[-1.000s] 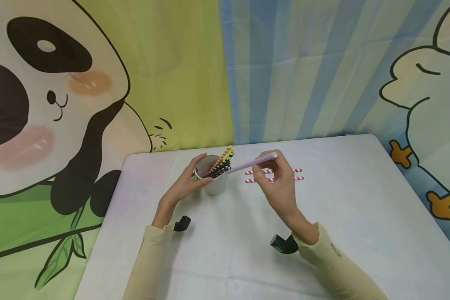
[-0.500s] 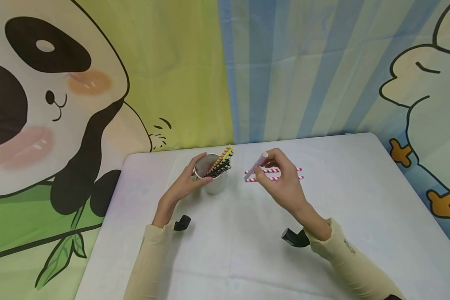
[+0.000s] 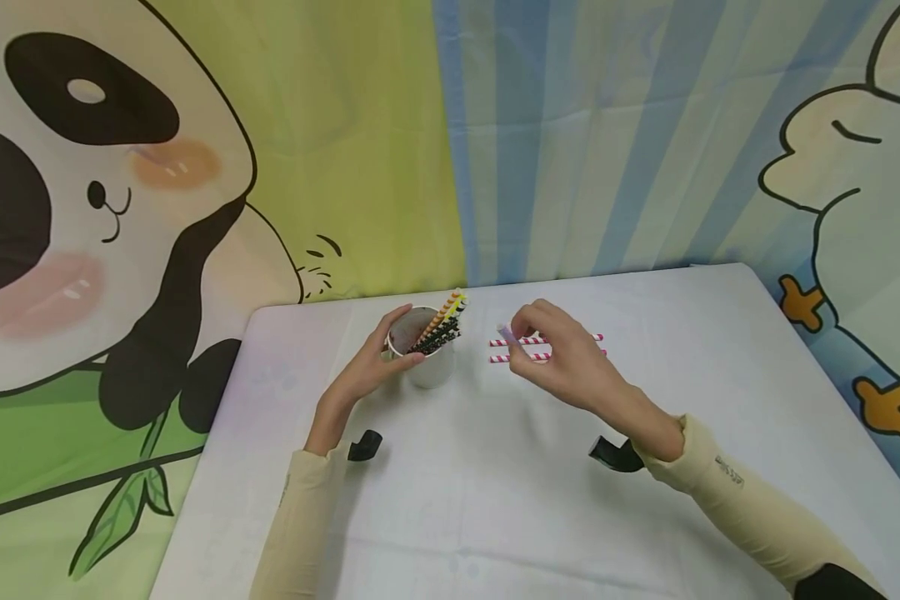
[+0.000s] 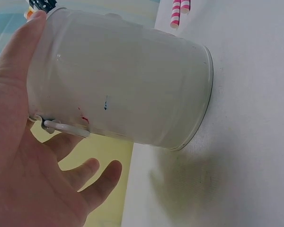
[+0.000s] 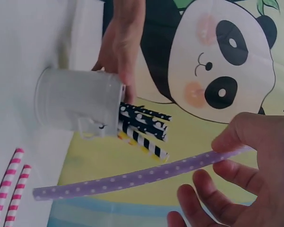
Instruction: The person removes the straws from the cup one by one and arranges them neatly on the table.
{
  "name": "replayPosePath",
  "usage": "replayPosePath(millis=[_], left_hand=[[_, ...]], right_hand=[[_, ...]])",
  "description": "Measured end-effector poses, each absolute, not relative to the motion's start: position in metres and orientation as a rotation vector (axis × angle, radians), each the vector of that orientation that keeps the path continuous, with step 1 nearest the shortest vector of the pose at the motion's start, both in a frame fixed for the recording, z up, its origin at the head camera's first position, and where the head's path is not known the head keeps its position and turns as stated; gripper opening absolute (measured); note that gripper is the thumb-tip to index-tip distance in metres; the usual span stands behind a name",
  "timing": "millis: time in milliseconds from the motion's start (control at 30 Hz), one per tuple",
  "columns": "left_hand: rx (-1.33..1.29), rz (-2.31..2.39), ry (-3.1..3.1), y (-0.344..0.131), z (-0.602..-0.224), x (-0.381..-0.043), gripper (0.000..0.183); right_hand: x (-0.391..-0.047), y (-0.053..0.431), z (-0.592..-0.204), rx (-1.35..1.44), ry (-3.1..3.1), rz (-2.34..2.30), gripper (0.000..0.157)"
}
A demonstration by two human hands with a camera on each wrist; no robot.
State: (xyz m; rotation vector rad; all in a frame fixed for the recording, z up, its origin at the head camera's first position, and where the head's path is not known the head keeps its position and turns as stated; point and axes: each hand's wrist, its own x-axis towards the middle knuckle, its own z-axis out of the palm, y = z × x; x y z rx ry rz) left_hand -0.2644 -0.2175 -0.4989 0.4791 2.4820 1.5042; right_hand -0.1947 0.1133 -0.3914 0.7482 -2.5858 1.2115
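My left hand [image 3: 371, 367] grips the rim of a small white bucket [image 3: 433, 372], thumb on the near side and fingers around the far side. Several patterned paper straws [image 3: 439, 332] lean out of its mouth: black with white dots, black-striped, orange-striped. In the right wrist view, a purple straw with white dots [image 5: 132, 179] is pinched near one end between the thumb and index finger of my right hand [image 5: 246, 175]. That straw's other end points away from the palm. Seen from the head, my right hand [image 3: 566, 358] is over two pink-and-white striped straws [image 3: 499, 359].
The striped straws lie side by side on a white-covered table [image 3: 480, 500], right of the bucket. A small handle [image 4: 66, 127] sticks out from the bucket's side. A cartoon-printed cloth [image 3: 360, 150] hangs behind the table. Black wrist devices [image 3: 363, 446] sit below both hands.
My right hand has drawn the purple straw away from the bucket to the right and turned it, so it now looks foreshortened in the head view. The left hand and bucket have stayed put.
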Motion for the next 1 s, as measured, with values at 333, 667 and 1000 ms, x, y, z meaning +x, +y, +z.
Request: replayPosePath(millis=[333, 667, 1000], left_hand=[[0.462, 1.499, 2.483, -0.219, -0.499, -0.264, 0.084], [0.495, 1.497, 2.498, -0.217, -0.496, -0.265, 0.081], [0.501, 1.489, 2.496, -0.218, -0.498, -0.266, 0.085]], right_hand=[[-0.212, 0.117, -0.409, 0.83, -2.956, 0.688, 0.01], [-0.234, 0.11, -0.45, 0.858, -3.167, 0.051, 0.028], [-0.236, 0.096, -0.468, 0.802, -3.21, -0.23, 0.032]])
